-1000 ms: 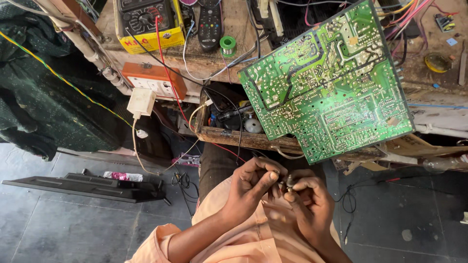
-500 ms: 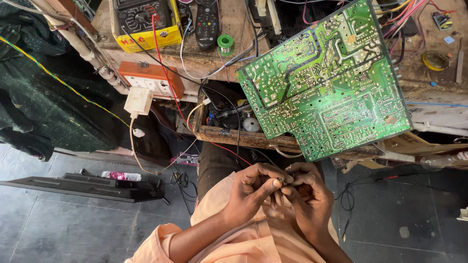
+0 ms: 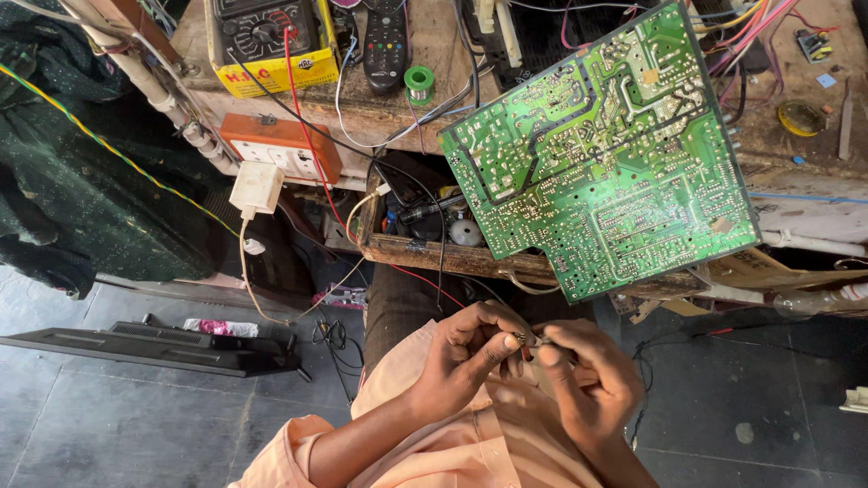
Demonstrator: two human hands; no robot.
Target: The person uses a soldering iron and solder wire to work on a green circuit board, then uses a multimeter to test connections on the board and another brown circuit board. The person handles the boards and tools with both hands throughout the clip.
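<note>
A small part, too small to identify, is pinched between the fingertips of both hands above the lap. The left hand is curled onto it; the right hand is closed on its other end. A green circuit board is propped just above, against the wooden bench. A yellow multimeter and solder reel are set on the bench.

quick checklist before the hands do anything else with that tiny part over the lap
1. Small part pinched between both hands: ok.
2. Left hand fingertips on it: ok.
3. Right hand fingertips on it: ok.
4. What kind of part, and its condition: cannot tell, too small.
5. Green circuit board seated on the bench: not ok, it overhangs the edge above the open drawer.
6. Multimeter on the bench, leads trailing down: ok.
</note>
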